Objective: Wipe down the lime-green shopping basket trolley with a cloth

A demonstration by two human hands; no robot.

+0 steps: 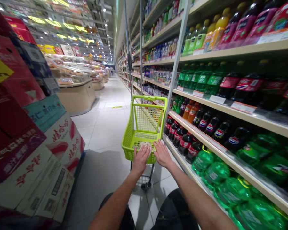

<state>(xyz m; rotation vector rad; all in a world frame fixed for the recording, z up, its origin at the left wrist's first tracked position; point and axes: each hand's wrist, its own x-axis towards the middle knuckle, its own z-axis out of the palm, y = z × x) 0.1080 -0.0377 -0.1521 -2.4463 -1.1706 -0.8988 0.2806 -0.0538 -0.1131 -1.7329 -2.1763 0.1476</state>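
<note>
Low in the middle of the frame, a lime-green basket cart (129, 135) stands on the pale tiled floor (105, 127) of a shop aisle, close beside the shelving (242, 110) that runs along the right side. Both forearms reach up from the bottom edge to its near rim. The left hand (140, 158) lies on that rim with its fingers bent over a crumpled whitish cloth (146, 146); whether they close around the cloth or only press on it cannot be told. The right hand (162, 153) rests just beside it, to the right, palm down and fingers stretched out flat on the rim, gripping nothing. The cloth sits at the rim between the two hands, partly under the left fingers. Below the basket a dark caster (147, 185) touches the floor. On the lower right shelves, dark cola bottles (207, 125) stand in rows, with green bottles (216, 174) lying on the tier beneath them. Higher, in the upper right, orange, green and red drink bottles (218, 32) line a shelf. Stacked cartons (38, 153) with red printed characters fill the left side of the frame. Far up the aisle, in the upper left, lit display counters (76, 95) stand under rows of ceiling lamps.
</note>
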